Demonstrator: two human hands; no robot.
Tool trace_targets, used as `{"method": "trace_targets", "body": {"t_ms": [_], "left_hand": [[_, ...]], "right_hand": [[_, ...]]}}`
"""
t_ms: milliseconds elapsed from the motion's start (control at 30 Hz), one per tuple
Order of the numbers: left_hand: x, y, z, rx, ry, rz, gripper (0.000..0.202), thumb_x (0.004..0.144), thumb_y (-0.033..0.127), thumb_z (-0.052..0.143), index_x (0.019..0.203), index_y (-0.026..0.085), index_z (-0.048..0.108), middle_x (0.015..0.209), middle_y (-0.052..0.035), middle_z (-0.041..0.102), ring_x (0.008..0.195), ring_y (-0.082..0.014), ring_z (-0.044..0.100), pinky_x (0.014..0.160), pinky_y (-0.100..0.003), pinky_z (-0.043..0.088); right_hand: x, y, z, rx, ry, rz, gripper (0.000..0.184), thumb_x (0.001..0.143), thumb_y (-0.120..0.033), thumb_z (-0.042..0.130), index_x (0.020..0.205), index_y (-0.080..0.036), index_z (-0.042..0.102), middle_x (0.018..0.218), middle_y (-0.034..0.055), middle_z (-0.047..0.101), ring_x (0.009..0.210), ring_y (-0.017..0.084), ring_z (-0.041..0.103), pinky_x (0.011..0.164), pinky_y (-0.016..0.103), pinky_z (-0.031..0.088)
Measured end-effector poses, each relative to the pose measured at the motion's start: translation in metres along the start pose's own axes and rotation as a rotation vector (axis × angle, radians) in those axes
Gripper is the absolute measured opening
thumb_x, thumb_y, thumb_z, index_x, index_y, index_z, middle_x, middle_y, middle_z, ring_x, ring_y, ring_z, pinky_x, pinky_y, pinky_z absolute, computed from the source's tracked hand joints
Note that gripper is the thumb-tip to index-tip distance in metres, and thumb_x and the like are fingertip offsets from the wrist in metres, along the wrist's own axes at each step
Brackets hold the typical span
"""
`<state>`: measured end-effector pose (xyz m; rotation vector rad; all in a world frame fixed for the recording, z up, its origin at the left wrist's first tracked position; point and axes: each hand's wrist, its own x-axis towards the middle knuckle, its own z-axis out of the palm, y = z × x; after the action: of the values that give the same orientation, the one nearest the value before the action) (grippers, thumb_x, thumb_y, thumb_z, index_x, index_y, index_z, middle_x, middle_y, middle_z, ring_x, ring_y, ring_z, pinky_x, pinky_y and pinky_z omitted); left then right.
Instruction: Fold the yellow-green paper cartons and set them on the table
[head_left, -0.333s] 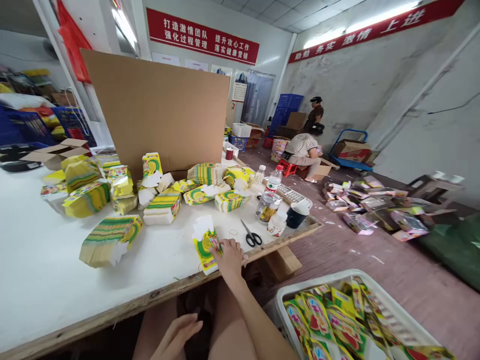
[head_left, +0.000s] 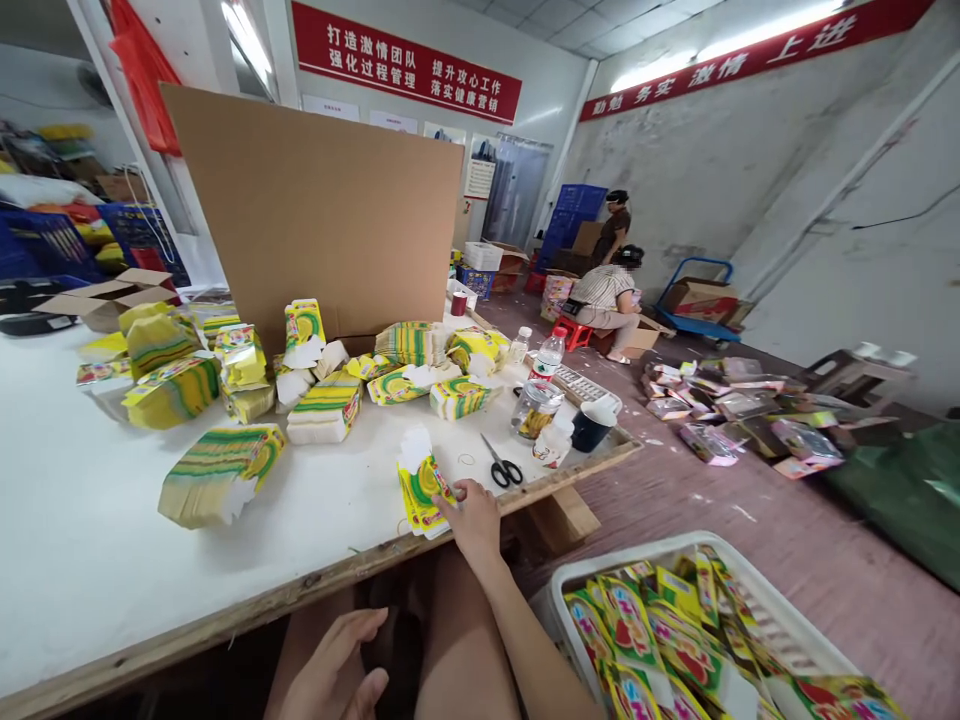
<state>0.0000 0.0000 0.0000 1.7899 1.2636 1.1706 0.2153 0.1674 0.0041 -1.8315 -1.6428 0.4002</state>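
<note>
My right hand [head_left: 474, 522] rests at the table's front edge, thumb and fingers closed on the right side of a yellow printed carton [head_left: 421, 482]. That flat carton, with a white flap at its far end, lies over a few similar ones. Over my lap, below the table edge, my left hand [head_left: 334, 660] holds nothing, its thumb apart from the fingers. Black-handled scissors [head_left: 504, 468] lie just right of my right hand, and a thin rubber band [head_left: 466, 460] lies beside them. Left of the cartons sits a thick stack of flat yellow-green cartons [head_left: 217, 475].
More carton stacks [head_left: 326, 408] line the table before an upright cardboard sheet [head_left: 322, 210]. A clear jar [head_left: 537, 408], a water bottle [head_left: 549, 355] and a dark cup [head_left: 592, 428] stand at the right. A white bin [head_left: 559, 590] of printed cartons is at lower right. Two people are beyond.
My right hand has shifted slightly right with the carton, showing the edges of those beneath. My left hand has moved a little left and up, its thumb now visible apart from the fingers.
</note>
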Motion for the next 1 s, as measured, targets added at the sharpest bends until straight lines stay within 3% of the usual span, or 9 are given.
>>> {"method": "trace_targets", "body": {"t_ms": [100,233,400,533,733,867,1000], "left_hand": [[0.007,0.001,0.000,-0.001,-0.001,0.015,0.046,0.082,0.023,0.068,0.125,0.039,0.063,0.118,-0.0041,0.073,0.105,-0.0237,0.071,0.087,-0.027,0.058],[0.002,-0.003,0.001,-0.004,0.006,-0.041,0.042,0.084,0.024,0.065,0.124,0.037,0.063,0.117,-0.0038,0.074,0.103,-0.0228,0.071,0.089,-0.028,0.057],[-0.007,-0.005,0.004,-0.046,-0.035,-0.150,0.037,0.087,0.028,0.062,0.124,0.035,0.062,0.114,-0.0037,0.075,0.103,-0.0213,0.071,0.087,-0.027,0.058],[-0.004,-0.007,0.009,-0.066,-0.038,-0.166,0.036,0.089,0.029,0.061,0.124,0.034,0.061,0.114,-0.0035,0.074,0.104,-0.0202,0.070,0.091,-0.029,0.057],[0.005,-0.007,0.017,-0.082,0.010,-0.187,0.034,0.088,0.032,0.062,0.122,0.029,0.062,0.112,-0.0062,0.074,0.103,-0.0212,0.070,0.094,-0.034,0.055],[0.013,0.000,0.021,-0.092,0.035,-0.178,0.031,0.086,0.033,0.062,0.116,0.026,0.067,0.106,-0.0079,0.076,0.096,-0.0222,0.072,0.088,-0.034,0.058],[0.033,0.007,0.026,-0.045,0.105,-0.180,0.027,0.086,0.029,0.060,0.110,0.022,0.069,0.105,-0.0101,0.076,0.093,-0.0238,0.072,0.082,-0.037,0.059]], "right_hand": [[-0.003,0.003,-0.003,0.043,-0.007,-0.005,0.012,0.079,-0.031,0.065,0.077,-0.019,0.068,0.080,0.0067,0.073,0.084,0.027,0.064,0.077,0.033,0.040],[-0.002,0.013,-0.003,0.138,-0.026,0.003,0.023,0.085,-0.032,0.053,0.073,-0.019,0.066,0.075,0.0069,0.074,0.072,0.023,0.066,0.067,0.029,0.043],[0.001,0.022,0.003,0.240,-0.073,-0.002,0.029,0.084,-0.035,0.049,0.064,-0.020,0.064,0.064,0.0058,0.072,0.060,0.022,0.065,0.054,0.027,0.043],[-0.001,0.024,0.002,0.286,-0.060,-0.006,0.026,0.082,-0.034,0.049,0.067,-0.019,0.065,0.068,0.0061,0.075,0.062,0.022,0.067,0.056,0.026,0.045],[-0.007,0.027,-0.011,0.224,0.075,0.006,0.030,0.083,-0.042,0.050,0.072,-0.020,0.066,0.073,0.0080,0.074,0.067,0.023,0.066,0.064,0.030,0.044],[-0.007,0.030,-0.013,0.142,0.132,0.010,0.031,0.085,-0.043,0.047,0.076,-0.018,0.064,0.078,0.0106,0.073,0.074,0.025,0.064,0.068,0.032,0.041],[-0.009,0.029,-0.010,0.074,0.105,0.003,0.034,0.090,-0.042,0.042,0.082,-0.017,0.063,0.083,0.0118,0.071,0.080,0.026,0.064,0.072,0.033,0.040]]}}
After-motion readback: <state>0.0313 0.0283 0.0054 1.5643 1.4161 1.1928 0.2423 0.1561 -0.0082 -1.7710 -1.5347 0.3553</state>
